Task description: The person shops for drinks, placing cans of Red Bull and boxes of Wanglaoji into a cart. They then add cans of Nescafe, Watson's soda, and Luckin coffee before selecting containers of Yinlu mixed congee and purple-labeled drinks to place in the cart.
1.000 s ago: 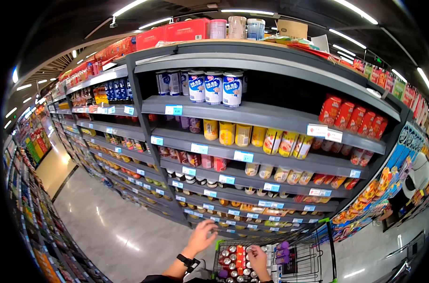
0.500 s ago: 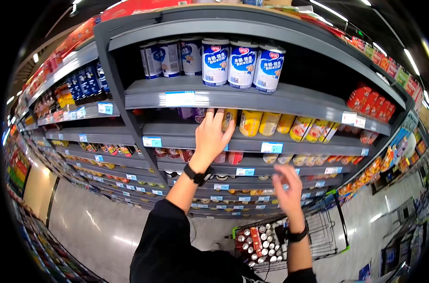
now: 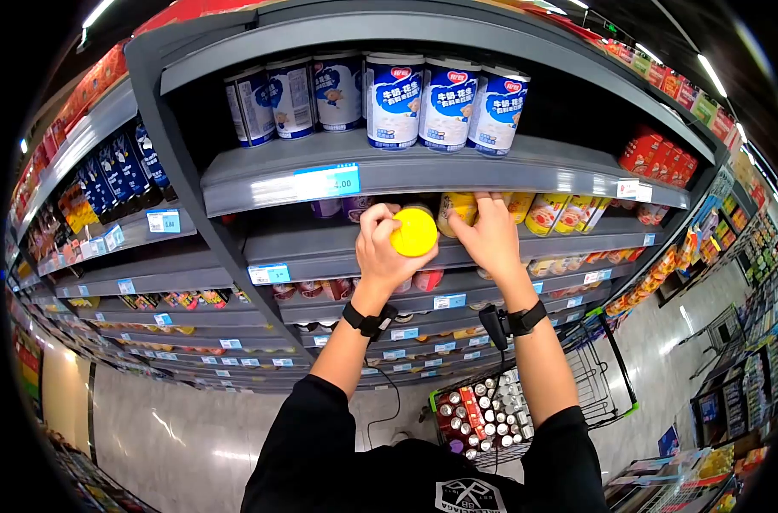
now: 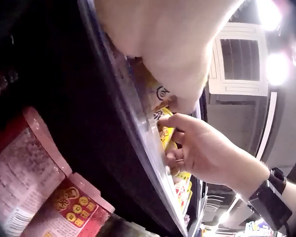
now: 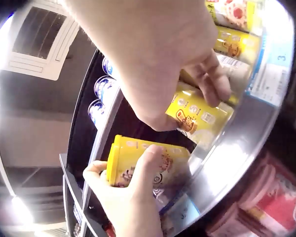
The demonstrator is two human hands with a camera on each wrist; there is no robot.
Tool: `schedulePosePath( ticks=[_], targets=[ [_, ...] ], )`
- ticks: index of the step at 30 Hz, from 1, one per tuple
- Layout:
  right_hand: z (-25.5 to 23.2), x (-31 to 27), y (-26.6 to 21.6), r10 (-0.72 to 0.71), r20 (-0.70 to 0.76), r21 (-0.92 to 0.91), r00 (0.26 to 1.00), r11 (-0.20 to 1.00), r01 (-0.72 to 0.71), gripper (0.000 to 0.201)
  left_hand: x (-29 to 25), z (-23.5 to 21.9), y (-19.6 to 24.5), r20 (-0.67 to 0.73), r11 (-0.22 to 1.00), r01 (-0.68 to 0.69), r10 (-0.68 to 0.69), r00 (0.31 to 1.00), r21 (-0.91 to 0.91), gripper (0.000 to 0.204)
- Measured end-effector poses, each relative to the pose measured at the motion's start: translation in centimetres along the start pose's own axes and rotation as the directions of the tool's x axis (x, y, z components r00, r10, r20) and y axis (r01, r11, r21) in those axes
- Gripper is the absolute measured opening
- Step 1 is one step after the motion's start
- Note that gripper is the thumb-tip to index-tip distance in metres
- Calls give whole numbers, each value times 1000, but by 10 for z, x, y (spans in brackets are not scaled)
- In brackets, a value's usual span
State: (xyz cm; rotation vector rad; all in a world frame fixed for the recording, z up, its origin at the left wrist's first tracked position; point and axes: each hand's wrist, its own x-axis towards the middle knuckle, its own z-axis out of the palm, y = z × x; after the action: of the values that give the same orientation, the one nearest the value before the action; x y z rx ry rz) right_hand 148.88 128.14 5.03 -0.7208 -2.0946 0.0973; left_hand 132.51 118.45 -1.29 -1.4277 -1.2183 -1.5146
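Note:
My left hand [image 3: 380,256] grips a yellow-lidded can [image 3: 415,232], tipped so its round lid faces the head camera, just in front of the second shelf. In the right wrist view the same can shows yellow printed sides, my left thumb laid along it. Beside it, my right hand [image 3: 494,241] holds another yellow can [image 5: 192,116] in the shelf row, thumb on one side and fingers on the other. Part of that can is hidden behind my hand. More yellow cans [image 3: 544,212] stand to its right.
Blue-and-white cans [image 3: 395,101] fill part of the shelf above, with red packs [image 3: 654,158] at its right end. Price tags [image 3: 327,180] line the shelf edges. A wire shopping cart [image 3: 598,376] holding several cans [image 3: 489,416] stands low on the right.
My left hand has drawn a yellow can forward from the row and tipped it. My right hand has risen from above the cart to a neighbouring can. The head view has moved closer to the shelf.

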Motion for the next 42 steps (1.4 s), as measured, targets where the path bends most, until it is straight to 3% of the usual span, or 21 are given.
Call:
schedulePosePath(
  ticks=[2,6,12,14,18,19,20,22,23,26,28,30,32,33,36,38,40,41,42],
  targets=[
    [1,0,-4,62,45,100,997,993,-66,55,0,1,-2,-34,992,-71,68,997,-105,82],
    [0,3,-2,73,44,127,996,989,-78,54,0,2,3,-19,991,-73,72,997,-111,85],
    [-5,-1,1,8,-41,182,999,983,-1,60,0,-1,2,-119,994,-77,68,991,-75,85],
    [-14,-3,0,-30,16,253,999,967,25,69,-1,-1,0,-131,993,-73,61,990,-93,84],
    [-33,-29,1,27,55,301,998,953,-42,65,1,-2,2,-150,992,-80,64,987,-103,85],
    [-25,-42,12,-36,-26,255,999,966,42,65,2,-2,3,-143,993,-81,69,987,-81,85],
    [-17,-57,21,-33,-27,252,999,967,39,65,2,-3,4,-133,995,-81,72,989,-61,85],
    [-8,-83,31,39,-221,483,975,872,75,66,1,-2,3,-145,992,-84,70,987,-91,84],
    [-9,-95,35,10,-287,433,958,893,121,66,4,-5,6,-134,995,-90,83,988,-52,83],
    [-20,-129,30,220,-233,720,947,694,16,70,0,-2,2,-121,996,-89,85,989,-28,84],
    [-31,-146,30,374,-156,869,914,492,-53,69,-4,4,-2,-175,988,-78,53,983,-136,85],
    [-40,-164,36,594,-39,936,803,302,-178,59,-3,2,-1,-165,986,-107,85,983,-130,88],
    [-59,-175,39,651,104,980,752,61,-189,47,-3,3,1,-167,981,-137,114,979,-136,91],
    [-65,-182,43,679,86,981,729,70,-181,47,-4,3,1,-154,979,-152,131,979,-135,92],
    [-82,-207,51,699,165,983,696,-60,-173,37,-13,-2,15,-113,979,-155,141,984,-130,93],
    [-94,-231,60,756,96,967,648,84,-241,42,-31,-9,32,-60,973,-139,130,990,-186,93],
    [-106,-279,87,738,66,835,672,328,-443,48,-63,-23,53,61,973,-88,103,993,-212,93],
    [-115,-303,95,762,72,709,643,415,-571,54,-79,-29,69,121,974,-57,85,989,-217,89],
    [-117,-332,109,727,-34,499,685,606,-619,59,-99,-30,80,221,940,36,42,974,-339,86]
  ],
)
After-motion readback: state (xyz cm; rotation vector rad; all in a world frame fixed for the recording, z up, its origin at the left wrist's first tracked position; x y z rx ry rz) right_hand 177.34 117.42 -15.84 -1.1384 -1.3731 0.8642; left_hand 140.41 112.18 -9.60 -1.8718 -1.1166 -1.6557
